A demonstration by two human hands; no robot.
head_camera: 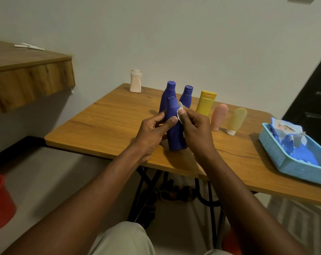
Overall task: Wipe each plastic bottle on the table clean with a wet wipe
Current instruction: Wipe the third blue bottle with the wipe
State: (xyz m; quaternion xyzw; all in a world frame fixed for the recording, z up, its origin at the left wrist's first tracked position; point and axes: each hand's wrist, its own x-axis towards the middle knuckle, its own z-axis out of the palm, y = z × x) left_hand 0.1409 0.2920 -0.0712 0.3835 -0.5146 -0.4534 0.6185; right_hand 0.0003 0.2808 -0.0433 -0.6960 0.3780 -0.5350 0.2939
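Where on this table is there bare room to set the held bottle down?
Widest bare wood: the left part of the table, between the white bottle and the near edge. A smaller patch lies between the right hand and the blue basket. Crowded: the row behind the hands, blue bottles to pale yellow tube.

No text, brand, number or sign can be read anywhere. The crumpled blue-and-white plastic wipe packet (284, 131) in the light blue plastic basket (273, 153) bears some print, but it is too blurred to make out.
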